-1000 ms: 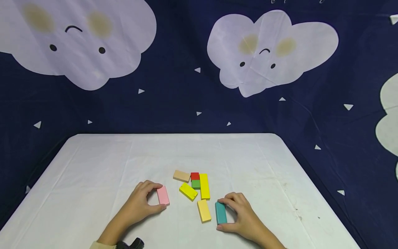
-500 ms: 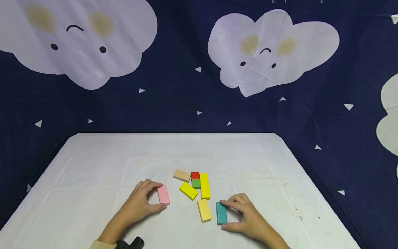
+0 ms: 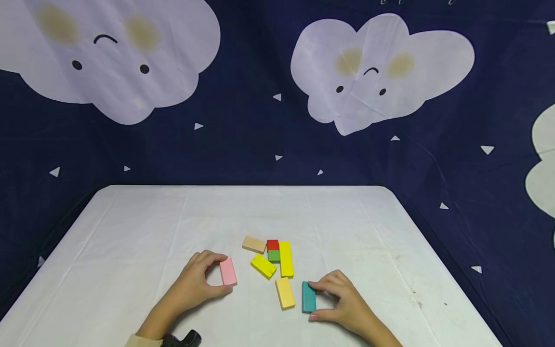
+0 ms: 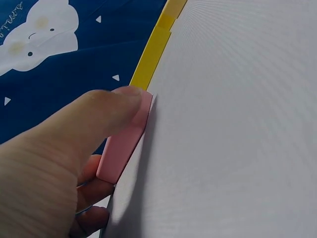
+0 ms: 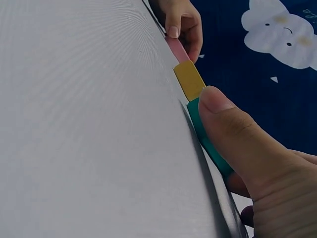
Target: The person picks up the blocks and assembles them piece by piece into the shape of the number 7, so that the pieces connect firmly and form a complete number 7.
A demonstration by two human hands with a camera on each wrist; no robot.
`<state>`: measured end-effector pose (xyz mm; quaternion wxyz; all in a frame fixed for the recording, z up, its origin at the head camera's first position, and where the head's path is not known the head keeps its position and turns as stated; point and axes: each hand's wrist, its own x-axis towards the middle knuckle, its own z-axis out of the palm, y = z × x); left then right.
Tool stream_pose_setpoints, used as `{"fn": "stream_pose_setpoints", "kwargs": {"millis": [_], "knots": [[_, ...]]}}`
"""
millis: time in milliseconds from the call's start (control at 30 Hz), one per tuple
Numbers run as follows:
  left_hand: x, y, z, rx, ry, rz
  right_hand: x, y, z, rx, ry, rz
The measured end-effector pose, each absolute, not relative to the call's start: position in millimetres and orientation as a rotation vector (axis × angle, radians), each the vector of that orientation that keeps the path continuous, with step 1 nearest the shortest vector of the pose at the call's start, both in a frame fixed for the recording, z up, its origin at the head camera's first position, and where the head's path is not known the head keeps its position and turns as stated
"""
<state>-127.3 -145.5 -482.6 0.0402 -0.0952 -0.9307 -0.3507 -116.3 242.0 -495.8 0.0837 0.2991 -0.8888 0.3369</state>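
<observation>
My left hand pinches a pink block by its two ends, the thumb at the near end and the index finger at the far end. In the left wrist view the thumb overlaps part of this pink block, which lies low along the white surface. On the right, my right hand has a teal block between thumb and index finger at its short ends. The right wrist view shows the thumb against the teal block, covering some of it. A pale yellow block lies just left of the teal one.
Beyond the hands, a tan block, a red block, a green block, a long yellow block and a tilted yellow block lie grouped on the white table. A dark blue cloud-print cloth hangs behind.
The right hand's fingertips have shifted slightly right along the ends of the teal block, which has barely moved. The left hand and pink block stay in place.
</observation>
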Motion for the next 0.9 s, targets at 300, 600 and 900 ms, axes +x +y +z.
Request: {"fn": "stream_pose_setpoints", "kwargs": {"millis": [300,600,900], "knots": [[-127.5,-146.9,-483.0,-0.294,-2.861,-1.096,-115.7,239.2,-496.0,0.909,-2.596,0.975],[-127.9,-146.9,-481.3,-0.287,-2.866,-1.095,-114.9,238.6,-494.2,0.925,-2.583,0.972],[-128.5,-146.9,-480.9,-0.291,-2.848,-1.087,-115.1,238.9,-494.3,0.927,-2.588,0.976]]}}
